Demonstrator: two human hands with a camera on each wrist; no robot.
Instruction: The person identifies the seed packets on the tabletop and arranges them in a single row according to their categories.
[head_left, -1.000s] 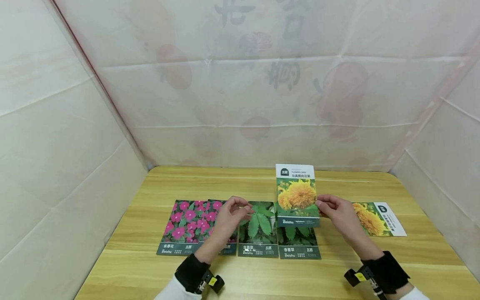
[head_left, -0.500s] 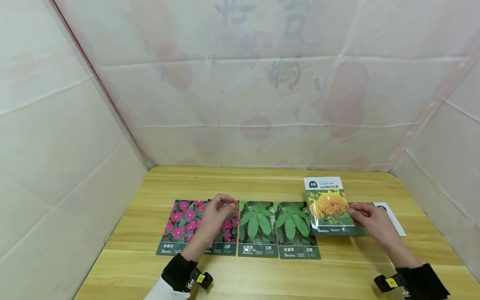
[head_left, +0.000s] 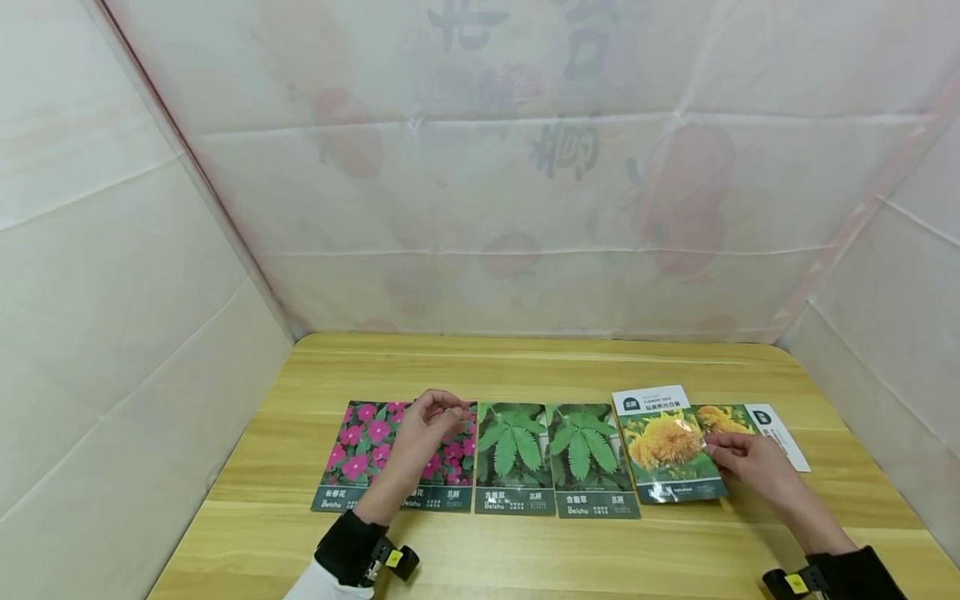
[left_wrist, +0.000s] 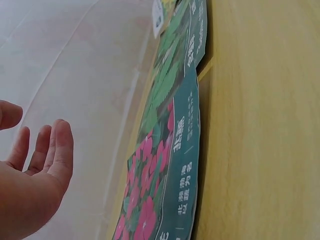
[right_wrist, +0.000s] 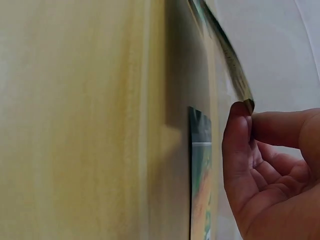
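My right hand (head_left: 757, 462) pinches the right edge of a yellow sunflower seed packet (head_left: 670, 446) between thumb and fingers. In the right wrist view that packet (right_wrist: 227, 55) is raised over the table, its edge at the fingertips. A second sunflower packet (head_left: 723, 417) lies sideways beneath and to the right, partly covered. My left hand (head_left: 420, 437) hovers above the pink-flower packets with nothing in it; in the left wrist view its fingers are loosely bent. Two pink periwinkle packets (head_left: 356, 450) lie at the left, one partly hidden by the hand.
Two green-leaf seed packets, one at the centre (head_left: 513, 450) and one just right of it (head_left: 588, 450), lie upright in a row with the pink ones. The wooden table (head_left: 517, 554) is enclosed by pale fabric walls (head_left: 487, 292) at back and sides.
My right hand has carried the sunflower packet right and toward me, off the right green-leaf packet to beside it, lower now. The left hand has drifted slightly left.
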